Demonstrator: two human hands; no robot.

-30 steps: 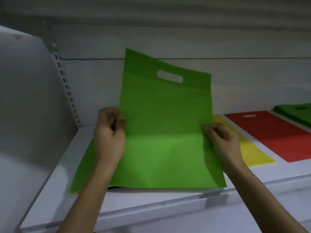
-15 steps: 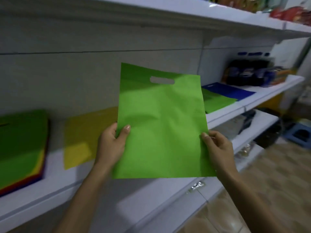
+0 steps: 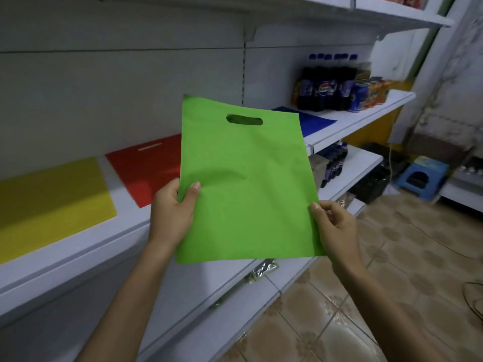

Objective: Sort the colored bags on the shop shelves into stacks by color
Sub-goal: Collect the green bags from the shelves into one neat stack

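Note:
A flat light green bag (image 3: 248, 184) with a cut-out handle is held upright in the air in front of the white shelf (image 3: 109, 236). My left hand (image 3: 173, 207) grips its lower left edge, thumb on the front. My right hand (image 3: 333, 226) pinches its lower right edge. On the shelf behind lie a yellow bag (image 3: 49, 199) at the left and a red bag (image 3: 146, 165) beside it. A blue bag (image 3: 313, 121) lies further right, partly hidden by the green bag.
Dark soda bottles (image 3: 326, 84) and cans (image 3: 371, 95) stand at the shelf's right end. More bottles (image 3: 337, 163) sit on the lower shelf. A blue plastic stool (image 3: 420, 178) and cables are on the tiled floor (image 3: 392, 283) at the right.
The view has swung right along the shelf with the green bag carried in both hands. The mixed stack at the left is out of view; the red bag and the drinks now show.

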